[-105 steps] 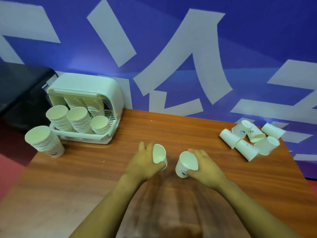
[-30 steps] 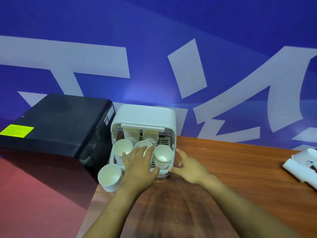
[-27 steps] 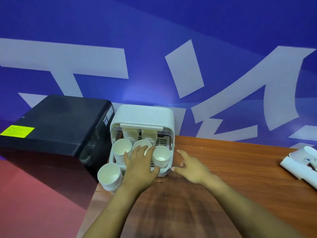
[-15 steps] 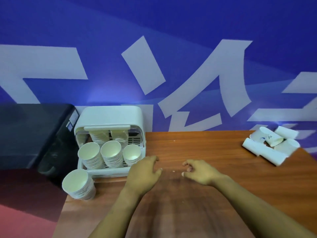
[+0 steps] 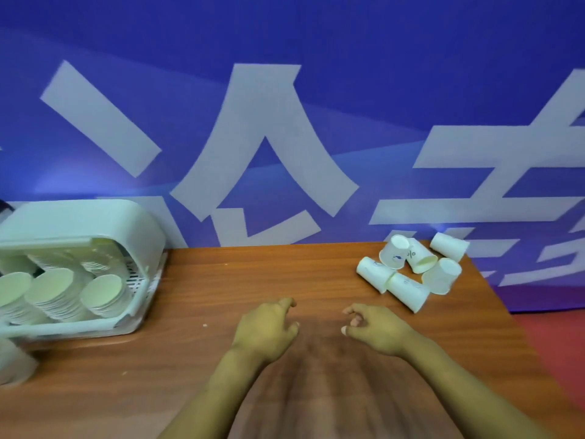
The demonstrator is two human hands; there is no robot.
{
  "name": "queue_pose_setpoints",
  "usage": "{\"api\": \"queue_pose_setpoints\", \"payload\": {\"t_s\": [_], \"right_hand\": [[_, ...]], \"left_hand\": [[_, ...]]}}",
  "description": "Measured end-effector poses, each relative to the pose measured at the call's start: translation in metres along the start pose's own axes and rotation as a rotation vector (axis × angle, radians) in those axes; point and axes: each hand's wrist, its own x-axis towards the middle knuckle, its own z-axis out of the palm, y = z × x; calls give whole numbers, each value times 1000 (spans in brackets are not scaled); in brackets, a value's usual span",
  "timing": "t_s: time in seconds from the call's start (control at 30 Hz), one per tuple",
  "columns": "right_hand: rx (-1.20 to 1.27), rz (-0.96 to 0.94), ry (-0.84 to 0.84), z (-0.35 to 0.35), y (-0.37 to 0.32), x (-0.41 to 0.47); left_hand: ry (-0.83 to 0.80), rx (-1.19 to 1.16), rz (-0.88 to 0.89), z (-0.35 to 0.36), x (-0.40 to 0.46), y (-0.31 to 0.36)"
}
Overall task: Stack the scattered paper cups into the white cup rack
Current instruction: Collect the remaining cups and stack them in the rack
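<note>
Six loose cups (toppled, touching) right of frame; your left hand and right hand empty, fingers relaxed. Careless grab could roll neighbours off tabletop edge.

We've got both forearms reaching fwd, bare. Left hand palm down, fingers loosely curled, holding nothing. Right hand same: loose curl, thumb twd the left one, empty. Hands near each other, not touching.
</note>
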Motion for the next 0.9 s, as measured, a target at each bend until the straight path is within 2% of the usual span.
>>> {"api": "queue_pose_setpoints", "payload": {"t_s": [0.2, 0.4, 0.7, 0.9], "right_hand": [[30, 15, 7, -47, 85, 0], [-15, 20, 30, -79, 129, 20], [-40, 28, 199, -94, 180, 68], [53, 42, 213, -80, 204, 90]], "left_hand": [[-54, -4, -15, 42, 26, 78], [-59, 63, -18, 57, 68, 121], [-105, 308, 14, 85, 154, 153], [-80, 408, -2, 128, 211, 156]]}}
